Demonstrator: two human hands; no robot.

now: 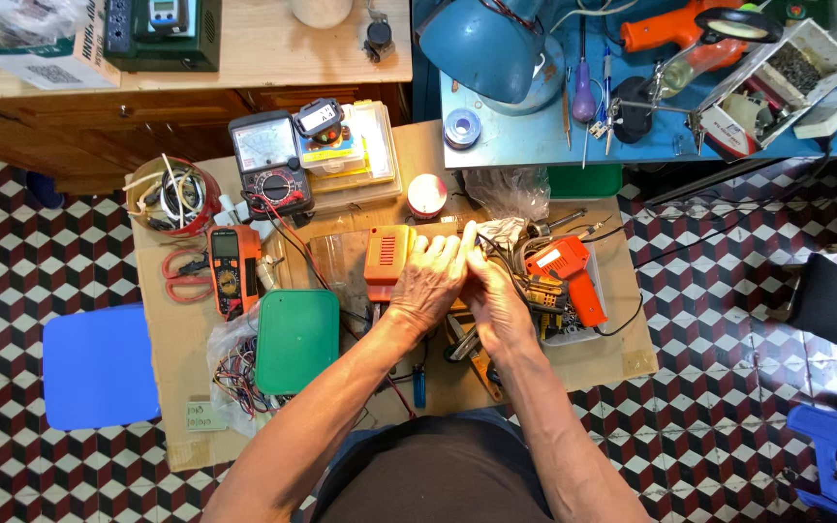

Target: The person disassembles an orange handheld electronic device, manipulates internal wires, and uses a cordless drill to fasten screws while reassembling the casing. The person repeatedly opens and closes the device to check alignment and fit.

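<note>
Mid-job: the left hand is closed over an orange plastic casing on the cardboard-topped bench, the right hand pinches something unseen beside it (casing apparently unopened), orange soldering gun idle nearby.

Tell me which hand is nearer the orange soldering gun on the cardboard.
The right hand. It sits just left of the orange soldering gun, close beside it, while the left hand is farther left, beyond the right hand, resting by the orange box.

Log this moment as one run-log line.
left hand: on orange box | right hand: grip on small part, unclear | orange soldering gun: right | green lid: left
</note>
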